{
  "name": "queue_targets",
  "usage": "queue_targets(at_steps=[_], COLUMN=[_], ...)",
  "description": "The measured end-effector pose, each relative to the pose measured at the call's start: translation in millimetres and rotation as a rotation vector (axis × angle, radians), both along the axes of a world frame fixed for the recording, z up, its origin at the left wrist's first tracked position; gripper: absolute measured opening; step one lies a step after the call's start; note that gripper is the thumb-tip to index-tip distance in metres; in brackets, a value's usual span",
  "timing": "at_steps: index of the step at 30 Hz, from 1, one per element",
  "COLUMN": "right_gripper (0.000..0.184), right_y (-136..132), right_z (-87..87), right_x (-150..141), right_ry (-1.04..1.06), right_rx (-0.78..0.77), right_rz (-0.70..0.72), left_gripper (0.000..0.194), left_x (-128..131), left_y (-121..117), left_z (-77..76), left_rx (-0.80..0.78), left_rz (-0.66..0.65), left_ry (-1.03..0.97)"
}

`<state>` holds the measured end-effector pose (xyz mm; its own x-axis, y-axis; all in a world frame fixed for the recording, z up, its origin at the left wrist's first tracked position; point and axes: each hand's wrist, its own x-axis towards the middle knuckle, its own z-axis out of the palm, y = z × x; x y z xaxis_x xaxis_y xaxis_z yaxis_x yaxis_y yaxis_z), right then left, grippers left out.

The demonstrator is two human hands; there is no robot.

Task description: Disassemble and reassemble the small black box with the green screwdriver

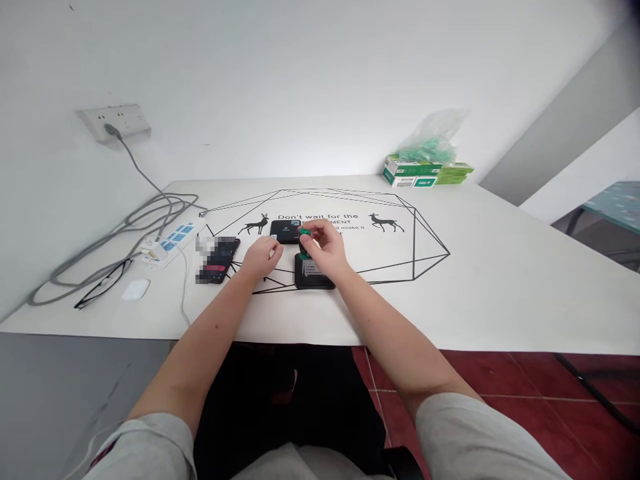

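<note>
My right hand (326, 248) pinches a small green and black object (303, 241) upright between thumb and fingers; its kind is hard to make out. The lower green end is at or just above a black tray-like case (300, 277), which holds a silver-grey part with a printed label (313, 267). Some of this case is hidden behind my right hand. My left hand (262, 258) is curled closed to the left of the case, and whatever its fingers hold, if anything, is hidden. Just beyond my hands lies a flat black cover (283, 231) with a small logo.
A phone (220, 260) lies left of my left hand. Farther left are a white power strip (175, 243), coiled grey cable (133, 220), eyeglasses (103, 285) and a white rounded case (136, 290). Green-and-white boxes (413, 171) under a plastic bag (435, 137) stand by the wall.
</note>
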<state>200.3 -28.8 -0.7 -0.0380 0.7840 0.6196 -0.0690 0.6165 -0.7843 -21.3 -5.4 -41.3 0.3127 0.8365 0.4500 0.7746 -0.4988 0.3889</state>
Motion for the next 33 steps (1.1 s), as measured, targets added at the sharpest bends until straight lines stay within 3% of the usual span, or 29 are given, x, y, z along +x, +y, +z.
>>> queue_targets(at_steps=[2, 4, 5, 7, 10, 14, 16, 19, 21, 24, 26, 29, 33], right_gripper=[0.035, 0.033, 0.03, 0.023, 0.012, 0.012, 0.013, 0.035, 0.058, 0.083, 0.092, 0.099, 0.1], right_y=[14.1, 31.4, 39.6, 52.8, 62.2, 62.7, 59.2, 47.2, 35.0, 16.1, 7.3, 3.8, 13.1], right_z=[2.0, 3.6, 3.7, 1.3, -8.3, -19.3, -17.9, -9.0, -3.4, 0.0, 0.0, 0.0, -0.8], right_x=[13.9, 35.9, 49.1, 75.8, 105.2, 108.8, 98.6, 76.1, 59.7, 37.7, 27.6, 22.3, 29.3], right_ry=[0.067, 0.121, 0.079, -0.204, -0.366, -0.533, -0.572, -0.574, -0.537, -0.263, -0.182, -0.208, -0.506], right_rx=[-0.02, -0.086, -0.179, -0.455, -0.595, -0.686, -0.641, -0.508, -0.467, -0.489, -0.488, -0.516, -0.394], right_rz=[-0.16, -0.356, -0.436, -0.557, -0.604, -0.592, -0.592, -0.511, -0.34, 0.268, 0.417, 0.33, -0.107], left_gripper=[0.036, 0.046, 0.056, 0.081, 0.112, 0.111, 0.112, 0.115, 0.117, 0.128, 0.135, 0.141, 0.126], left_x=[7.3, 19.9, 27.7, 43.8, 62.5, 72.8, 75.0, 77.5, 77.8, 74.4, 70.2, 64.0, 57.7], left_y=[-4.4, -10.0, -13.0, -18.3, -22.6, -23.1, -23.2, -22.8, -21.7, -20.4, -20.5, -19.4, -10.4], left_z=[3.8, 6.5, 7.3, 8.4, 10.7, 13.0, 11.3, 5.1, 0.2, -5.8, -7.6, -6.8, -4.8], left_rx=[0.004, -0.06, -0.106, -0.23, -0.357, -0.363, -0.328, -0.234, -0.183, -0.153, -0.155, -0.198, -0.176], left_rz=[-0.11, -0.225, -0.298, -0.374, -0.377, -0.402, -0.381, -0.302, -0.254, -0.239, -0.27, -0.292, -0.134], left_ry=[-0.012, 0.022, 0.071, 0.193, 0.323, 0.296, 0.167, -0.142, -0.354, -0.54, -0.554, -0.456, -0.186])
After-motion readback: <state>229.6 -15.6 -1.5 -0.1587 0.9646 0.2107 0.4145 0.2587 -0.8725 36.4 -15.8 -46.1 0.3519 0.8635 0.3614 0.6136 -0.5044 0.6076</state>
